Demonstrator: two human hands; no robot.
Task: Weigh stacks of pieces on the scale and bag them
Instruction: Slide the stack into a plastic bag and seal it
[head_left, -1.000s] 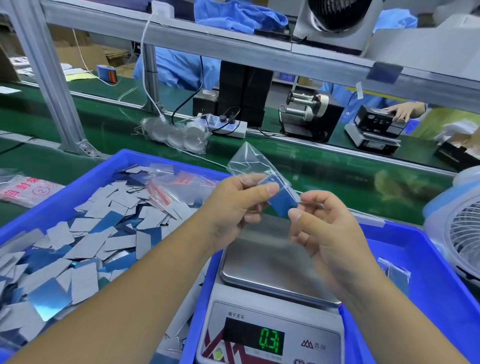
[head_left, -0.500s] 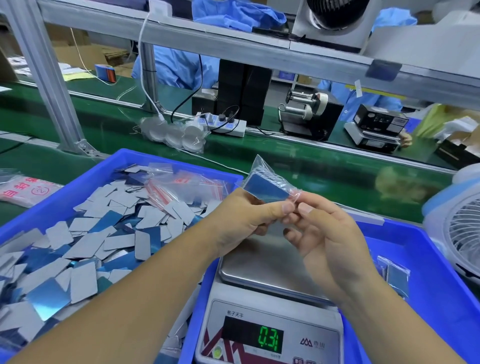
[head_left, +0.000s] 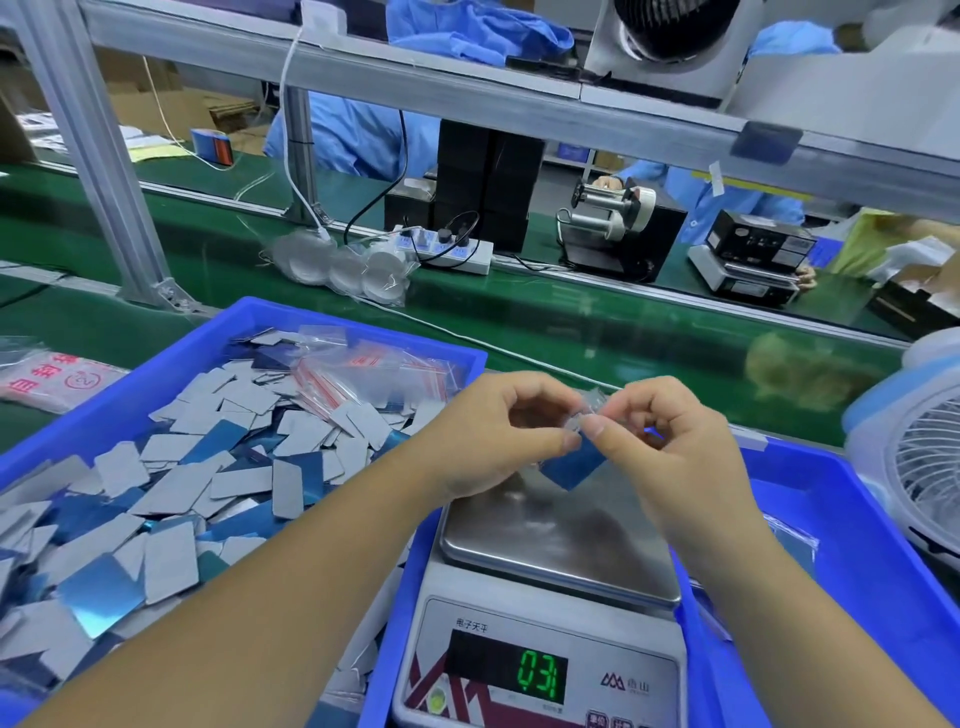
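Note:
My left hand and my right hand meet above the scale, both pinching the top edge of a small clear bag. Inside the bag a blue stack of pieces hangs down below my fingertips, just over the steel pan. The pan is bare and the green display reads 0.3. To the left, a blue bin holds several loose grey and blue pieces and a pile of empty red-striped zip bags.
The scale sits between the left bin and a second blue bin on the right, which holds a filled bag. A white fan stands at the right edge. Behind runs a green conveyor with a power strip; people in blue work across it.
The bag has turned over: it stuck up above my fingers before, and now the blue stack hangs below them. Both hands have closed together on the bag's top edge.

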